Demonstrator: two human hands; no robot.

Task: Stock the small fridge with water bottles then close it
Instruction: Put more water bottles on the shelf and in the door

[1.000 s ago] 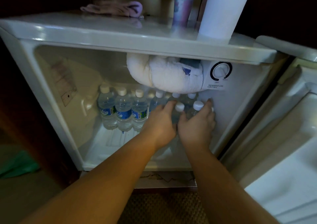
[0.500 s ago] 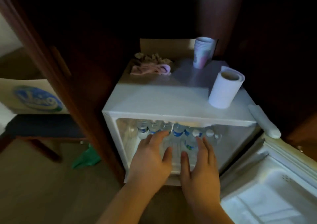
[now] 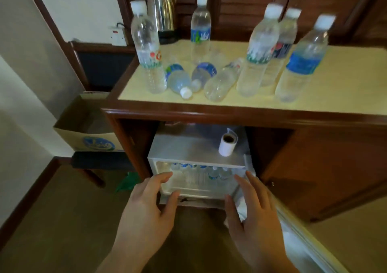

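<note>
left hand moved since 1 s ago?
Yes. The left hand has pulled back out of the fridge; it was on the bottles inside, now hovers open before the opening.

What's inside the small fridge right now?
Through the open front of the small fridge, a row of capped water bottles stands along the back. The floor in front of them looks bare. The fridge's top panel hides the upper interior, and both hands cover the front corners.
</note>
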